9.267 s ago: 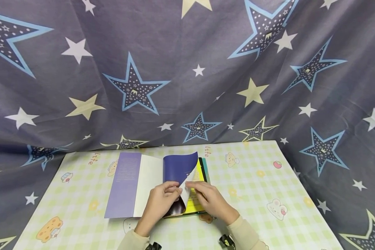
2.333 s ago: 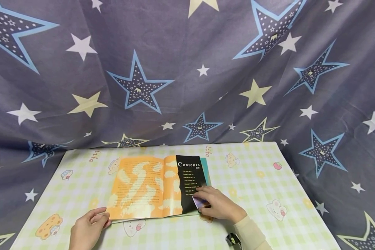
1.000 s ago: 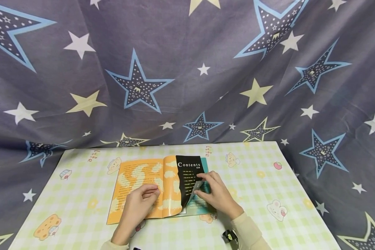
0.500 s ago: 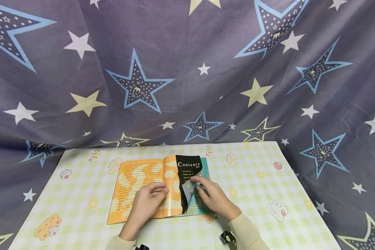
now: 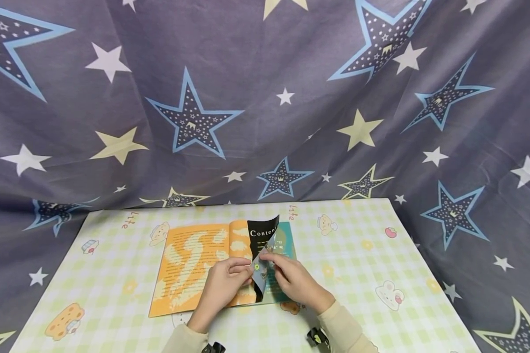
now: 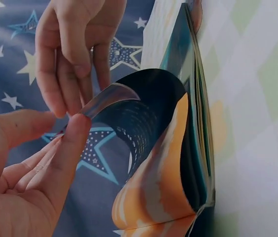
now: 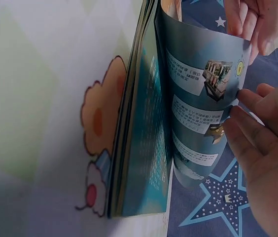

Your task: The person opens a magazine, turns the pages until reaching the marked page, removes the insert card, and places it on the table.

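Note:
An open book (image 5: 192, 267) lies on the table, orange on its left side. Its black "Contents" page (image 5: 258, 238) is lifted and curls leftward, baring a grey-blue back with small pictures (image 7: 218, 79). Below it a teal page (image 5: 287, 240) shows. My left hand (image 5: 225, 284) pinches the lifted page's edge between thumb and forefinger, plainest in the left wrist view. My right hand (image 5: 298, 282) touches the page's back with extended fingers; in the right wrist view its fingertips (image 7: 240, 111) meet the page edge.
A table (image 5: 357, 314) with a green-checked, cartoon-printed cover carries the book. Behind it hangs a dark star-patterned curtain (image 5: 229, 63). Black wrist devices (image 5: 317, 337) sit by both sleeves.
Earlier a purple page was turned, then the orange spread lay flat. Since then the right hand has lifted the Contents page leftward, and the left hand has come right to take its edge.

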The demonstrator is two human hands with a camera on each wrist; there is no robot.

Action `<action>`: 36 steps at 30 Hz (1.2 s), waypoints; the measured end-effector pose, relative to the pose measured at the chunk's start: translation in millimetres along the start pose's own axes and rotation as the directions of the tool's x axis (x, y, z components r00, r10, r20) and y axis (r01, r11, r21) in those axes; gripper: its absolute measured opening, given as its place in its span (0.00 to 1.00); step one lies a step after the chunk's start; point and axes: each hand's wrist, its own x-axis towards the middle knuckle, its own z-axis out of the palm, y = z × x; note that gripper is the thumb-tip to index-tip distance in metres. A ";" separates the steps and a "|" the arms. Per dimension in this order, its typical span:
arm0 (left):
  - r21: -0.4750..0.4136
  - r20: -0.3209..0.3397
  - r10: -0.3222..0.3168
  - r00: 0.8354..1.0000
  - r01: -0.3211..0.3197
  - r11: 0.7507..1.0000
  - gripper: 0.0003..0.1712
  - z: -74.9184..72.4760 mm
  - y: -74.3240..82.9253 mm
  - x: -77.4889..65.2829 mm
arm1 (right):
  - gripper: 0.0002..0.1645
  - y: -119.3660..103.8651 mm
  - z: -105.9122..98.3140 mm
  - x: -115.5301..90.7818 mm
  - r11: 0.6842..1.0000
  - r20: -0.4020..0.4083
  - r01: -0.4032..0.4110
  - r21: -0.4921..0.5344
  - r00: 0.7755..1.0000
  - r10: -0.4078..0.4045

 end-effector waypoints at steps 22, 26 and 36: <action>-0.031 -0.285 -0.204 0.937 0.203 0.979 0.15 -84.6 -6.1 -35.0 | 0.25 12.2 -16.4 -20.0 0.991 0.028 -0.136 -0.017 0.990 0.137; -0.009 -0.351 -0.242 0.905 0.255 0.967 0.18 -108.4 -8.0 -48.6 | 0.32 15.7 -17.8 -22.4 0.979 0.110 -0.170 -0.109 0.977 0.182; 0.022 -0.492 -0.327 0.807 0.386 0.922 0.21 -139.9 -29.2 -72.9 | 0.44 21.0 -14.6 -27.1 0.961 0.242 -0.168 -0.219 0.945 0.220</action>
